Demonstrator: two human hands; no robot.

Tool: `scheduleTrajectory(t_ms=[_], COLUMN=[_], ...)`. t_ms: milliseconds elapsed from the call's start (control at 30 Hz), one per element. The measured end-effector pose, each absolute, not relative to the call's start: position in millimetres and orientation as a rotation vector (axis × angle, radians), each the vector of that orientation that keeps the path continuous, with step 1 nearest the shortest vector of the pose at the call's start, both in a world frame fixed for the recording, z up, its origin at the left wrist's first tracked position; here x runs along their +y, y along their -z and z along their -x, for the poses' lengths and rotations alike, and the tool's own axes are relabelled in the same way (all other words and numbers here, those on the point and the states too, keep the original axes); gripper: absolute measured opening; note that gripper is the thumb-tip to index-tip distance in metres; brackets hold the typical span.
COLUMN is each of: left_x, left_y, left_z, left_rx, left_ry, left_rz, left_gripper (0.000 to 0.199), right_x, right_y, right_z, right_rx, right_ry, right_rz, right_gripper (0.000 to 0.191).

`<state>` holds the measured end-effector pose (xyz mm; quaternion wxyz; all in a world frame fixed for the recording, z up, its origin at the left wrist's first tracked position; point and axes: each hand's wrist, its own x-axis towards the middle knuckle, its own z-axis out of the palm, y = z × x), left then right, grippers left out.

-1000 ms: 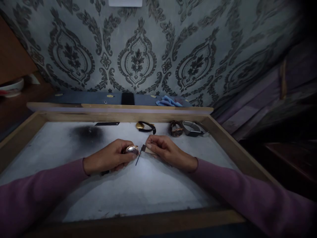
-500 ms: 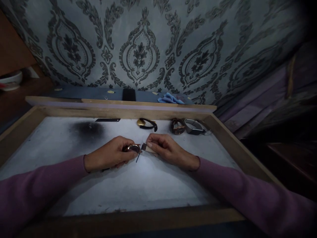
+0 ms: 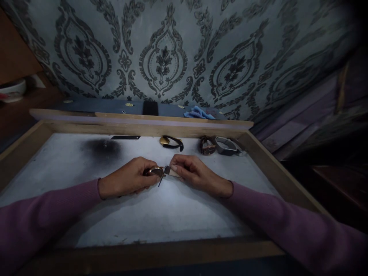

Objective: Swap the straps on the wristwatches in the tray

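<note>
My left hand point(image 3: 130, 177) is closed round a round watch point(image 3: 156, 171) with a copper-coloured rim, its dark face turned up. A thin dark strip point(image 3: 161, 181) sticks out at the right side of the watch. Between the thumb and fingers of my right hand point(image 3: 198, 174) is a flat strap piece point(image 3: 174, 173), pale along its length, with a dark end point(image 3: 167, 170) pointing at the watch. That dark end lies very close to the watch's right edge; whether they touch is too small to tell.
Along the back of the wood-framed white tray point(image 3: 143, 230) lie a dark flat blade point(image 3: 125, 137), a gold watch with black strap point(image 3: 171, 142), a brown watch point(image 3: 207, 145) and a grey watch point(image 3: 226, 146). A blue cloth point(image 3: 198, 112) and a black phone-like object point(image 3: 150, 108) lie behind.
</note>
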<state>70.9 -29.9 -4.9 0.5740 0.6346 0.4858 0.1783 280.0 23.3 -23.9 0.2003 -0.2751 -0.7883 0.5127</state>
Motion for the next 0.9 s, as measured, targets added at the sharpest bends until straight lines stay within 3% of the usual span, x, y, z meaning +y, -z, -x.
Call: scheduleTrajectory(t_ms=[900], left_x=[-30.6], left_y=[10.5], left_z=[-71.8], left_rx=[1.256], left_ry=[-0.442], left_rz=[-1.795], left_gripper=[0.019], right_x=[23.7], right_y=[24.6], right_z=[-280.2], right_rx=[-2.235], right_ry=[-1.421], right_rz=[0.756], right_gripper=[0.027])
